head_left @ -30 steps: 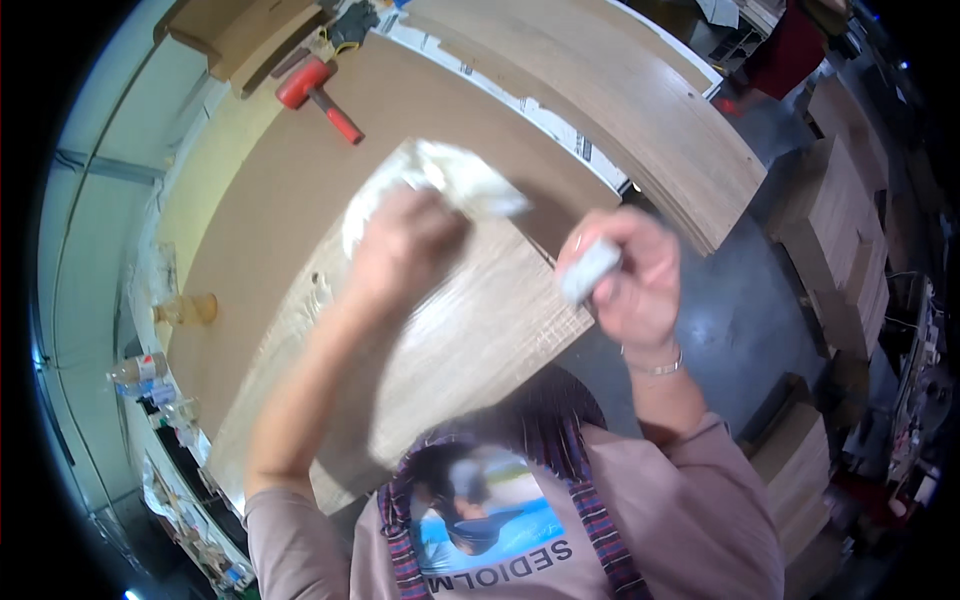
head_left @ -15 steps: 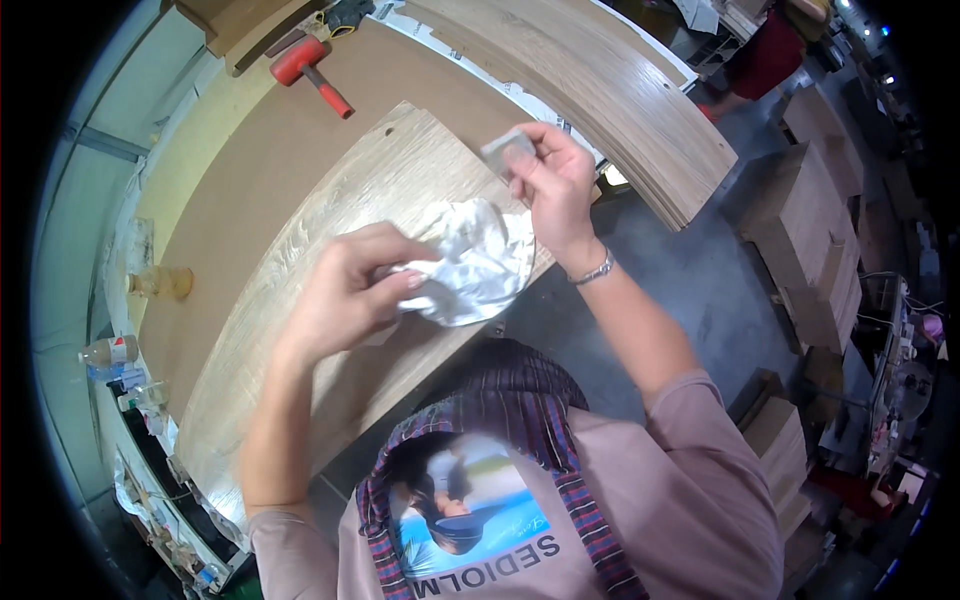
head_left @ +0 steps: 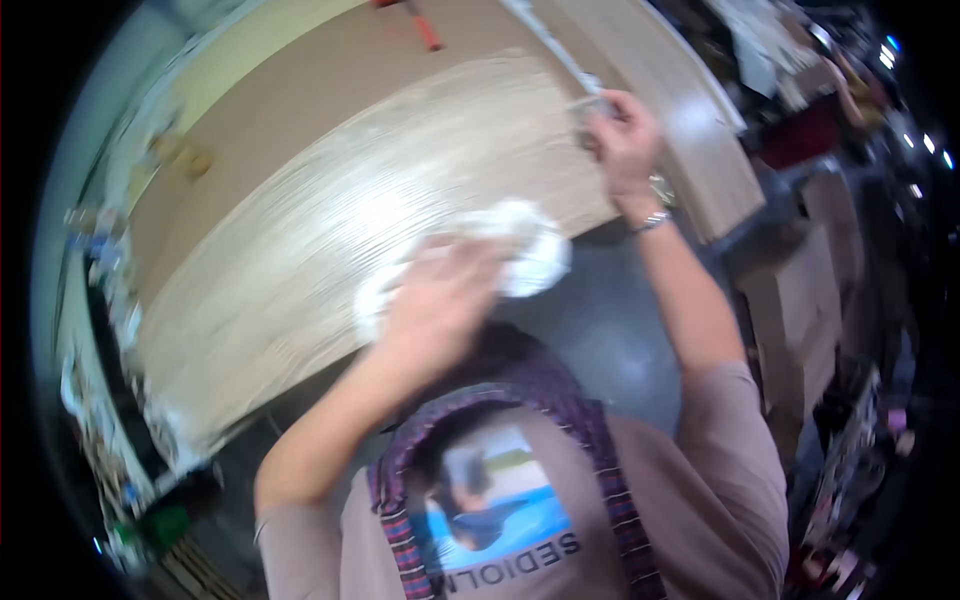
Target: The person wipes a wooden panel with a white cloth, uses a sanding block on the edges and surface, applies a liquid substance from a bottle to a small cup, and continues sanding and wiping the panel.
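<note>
A long wood-grain board [head_left: 300, 240] lies on the bench in front of me, its surface shining under the light. My left hand [head_left: 440, 300] is over a crumpled white cloth [head_left: 545, 252] near the board's near edge, holding it against the wood; motion blurs the fingers. Beyond the board's right end, my right hand [head_left: 628, 145] pinches a small grey flat piece [head_left: 588, 115] between thumb and fingers. Blur hides what exactly that piece is.
A red mallet [head_left: 427, 35] lies on the brown bench surface [head_left: 290, 95] at the far side. Stacked wood-grain boards [head_left: 710, 150] stand at right. A yellowish bottle [head_left: 185, 158] is at left. Wooden pieces [head_left: 800, 310] stand on the floor; another person [head_left: 800, 130] is at far right.
My left hand has moved right and come down onto the cloth. My right hand has shifted right and up with the grey piece. The whole view has turned and slid.
</note>
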`<state>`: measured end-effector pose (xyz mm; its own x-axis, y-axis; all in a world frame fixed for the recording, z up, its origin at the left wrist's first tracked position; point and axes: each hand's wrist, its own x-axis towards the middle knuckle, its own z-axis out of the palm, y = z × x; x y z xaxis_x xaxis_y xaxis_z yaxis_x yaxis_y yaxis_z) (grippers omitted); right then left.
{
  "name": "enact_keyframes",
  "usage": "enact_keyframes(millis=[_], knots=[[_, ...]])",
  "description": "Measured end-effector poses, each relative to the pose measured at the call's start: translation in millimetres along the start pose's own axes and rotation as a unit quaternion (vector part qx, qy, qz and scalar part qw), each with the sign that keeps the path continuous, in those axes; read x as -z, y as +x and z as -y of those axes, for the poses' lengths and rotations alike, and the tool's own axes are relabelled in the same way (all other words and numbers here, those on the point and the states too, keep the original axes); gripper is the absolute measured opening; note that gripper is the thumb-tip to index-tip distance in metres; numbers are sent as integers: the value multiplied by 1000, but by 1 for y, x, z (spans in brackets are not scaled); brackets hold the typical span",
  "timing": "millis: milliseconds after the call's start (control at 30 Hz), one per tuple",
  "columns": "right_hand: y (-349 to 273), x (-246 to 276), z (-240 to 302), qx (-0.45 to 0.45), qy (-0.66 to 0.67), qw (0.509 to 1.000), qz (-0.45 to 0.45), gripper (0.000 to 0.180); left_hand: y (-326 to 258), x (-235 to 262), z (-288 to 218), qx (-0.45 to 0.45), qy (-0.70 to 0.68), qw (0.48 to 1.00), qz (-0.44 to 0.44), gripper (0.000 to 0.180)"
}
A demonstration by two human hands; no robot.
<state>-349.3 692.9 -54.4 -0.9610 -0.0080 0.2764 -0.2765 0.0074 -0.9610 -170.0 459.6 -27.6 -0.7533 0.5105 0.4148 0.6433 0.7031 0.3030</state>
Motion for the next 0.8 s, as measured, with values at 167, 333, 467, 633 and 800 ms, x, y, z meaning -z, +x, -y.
enact_keyframes(millis=[167, 333, 467, 633, 800], knots=[[0, 15, -9, 9, -37, 999, 10, 21, -67, 19, -1, 119, 48, 992, 8, 46], [-1, 14, -3, 26, -46, 998, 29, 18, -284, 115, 14, 414, 179, 886, -104, 36], [-17, -1, 11, -38, 10, 999, 11, 17, -341, 187, -1, 581, -57, 573, -575, 42], [-13, -1, 7, -78, 78, 993, 31, 16, -242, 153, 12, 510, -208, 552, -626, 36], [-3, 1, 5, -95, 52, 993, 53, 15, -143, 45, 3, 462, 172, 869, -36, 82]])
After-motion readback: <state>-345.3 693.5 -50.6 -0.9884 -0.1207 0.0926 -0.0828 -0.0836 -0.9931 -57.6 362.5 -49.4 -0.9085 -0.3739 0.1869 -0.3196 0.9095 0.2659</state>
